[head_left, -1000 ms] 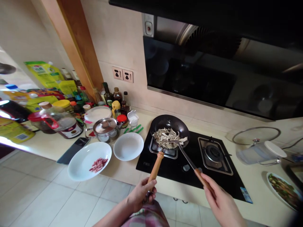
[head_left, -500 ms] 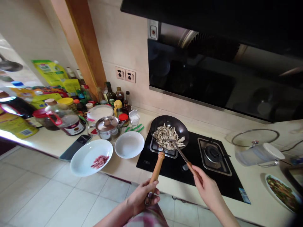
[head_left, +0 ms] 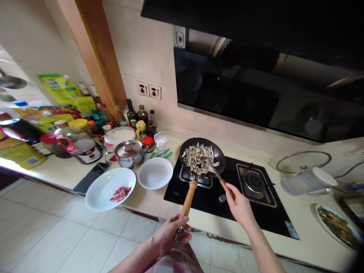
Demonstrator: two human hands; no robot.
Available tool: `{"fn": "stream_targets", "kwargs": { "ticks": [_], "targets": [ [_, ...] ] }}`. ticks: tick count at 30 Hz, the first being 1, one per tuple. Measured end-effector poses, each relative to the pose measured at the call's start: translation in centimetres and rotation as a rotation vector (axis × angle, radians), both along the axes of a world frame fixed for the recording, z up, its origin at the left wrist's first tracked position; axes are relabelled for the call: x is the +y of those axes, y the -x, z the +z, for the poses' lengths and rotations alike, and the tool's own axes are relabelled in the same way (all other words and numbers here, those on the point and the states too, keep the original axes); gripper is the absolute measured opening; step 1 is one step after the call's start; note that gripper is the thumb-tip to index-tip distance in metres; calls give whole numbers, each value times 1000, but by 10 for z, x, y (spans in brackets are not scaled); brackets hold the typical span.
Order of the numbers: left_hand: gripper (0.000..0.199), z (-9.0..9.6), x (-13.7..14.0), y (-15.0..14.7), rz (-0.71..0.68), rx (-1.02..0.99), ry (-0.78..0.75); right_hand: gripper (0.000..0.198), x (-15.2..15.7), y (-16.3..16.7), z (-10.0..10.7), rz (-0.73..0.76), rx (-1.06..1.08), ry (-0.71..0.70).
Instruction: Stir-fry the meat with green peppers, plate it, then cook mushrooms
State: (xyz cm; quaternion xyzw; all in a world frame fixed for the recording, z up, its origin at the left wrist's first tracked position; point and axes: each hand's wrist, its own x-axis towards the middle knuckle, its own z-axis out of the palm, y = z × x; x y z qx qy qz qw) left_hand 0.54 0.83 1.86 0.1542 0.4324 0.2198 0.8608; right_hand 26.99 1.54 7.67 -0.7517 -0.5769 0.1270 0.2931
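Note:
A dark wok [head_left: 218, 155] sits on the left burner of the black gas stove, its wooden handle pointing towards me. My left hand [head_left: 174, 233] is wrapped round the end of that handle. Pale, sliced mushroom-like strips [head_left: 197, 157] lie heaped in the wok. With my right hand [head_left: 238, 203] I grip the wooden handle of a spatula [head_left: 217, 174], whose metal end is in among the strips and partly hidden by them. Left of the stove are a white bowl [head_left: 155, 173] and a white plate [head_left: 98, 189] with a small pile of chopped raw meat [head_left: 121, 193].
A lidded steel pot [head_left: 129, 151], bottles and jars crowd the counter's left side. A dark phone-like slab [head_left: 91, 177] lies beside the plate. Right of the second burner [head_left: 254, 182] stand a clear pitcher [head_left: 304, 182], a glass lid [head_left: 304, 153] and a plate of cooked food [head_left: 337, 223]. A range hood [head_left: 256, 87] overhangs the stove.
My right hand has moved up and to the left, pushing the spatula further into the wok. The strips have shifted towards the left and back. My left hand keeps its hold.

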Motion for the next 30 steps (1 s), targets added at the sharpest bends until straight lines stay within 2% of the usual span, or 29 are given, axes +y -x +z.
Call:
{"fn": "stream_targets", "kwargs": {
  "ticks": [3, 8, 10, 15, 21, 27, 30],
  "targets": [
    [38, -1, -3, 2, -45, -9, 30, 41, 18, 14, -15, -30, 9, -28],
    [38, -5, -4, 1, -74, -25, 77, 41, -19, 13, -27, 57, -14, 21],
    [38, -6, -3, -1, -78, -11, 69, 40, -32, 10, -27, 48, -16, 24],
    [36, -10, -2, -2, -110, -5, 45, 43, -35, 4, -18, -35, 27, 10],
    [36, -11, 0, -2, -116, 6, 24, 39, -51, -11, -7, -8, 94, 13],
    [36, -10, 1, -1, -102, 14, 34, 39, -45, 8, -3, -102, 375, -59],
    [37, -10, 3, 1, -83, 24, 19, 41, -51, 13, -4, -80, 477, -22]
  ]
}}
